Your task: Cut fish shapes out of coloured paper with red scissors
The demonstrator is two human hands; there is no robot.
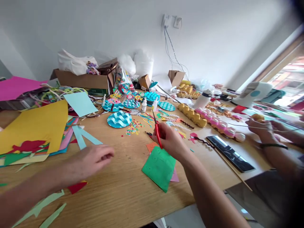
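My right hand [169,139] is closed round red-handled scissors [157,131], whose blades point up and away from me. Below it, a green paper sheet [159,169] with drawn lines lies on the table [123,193]. Orange paper [151,147] and pink paper [175,176] stick out from under the sheet. My left hand [96,160] hovers over the table to the left, fingers curled together, with nothing visible in them. Light blue paper strips [89,136] lie just beyond this hand. A red paper scrap [77,187] is near my left forearm.
Coloured paper, including a yellow sheet [38,123], is piled at left. A wavy blue disc [119,119], confetti [134,127] and glue bottles [144,105] stand farther back. Egg-carton strips [192,115] and a black phone [230,153] lie right. Another person's hand [260,128] holds something yellowish.
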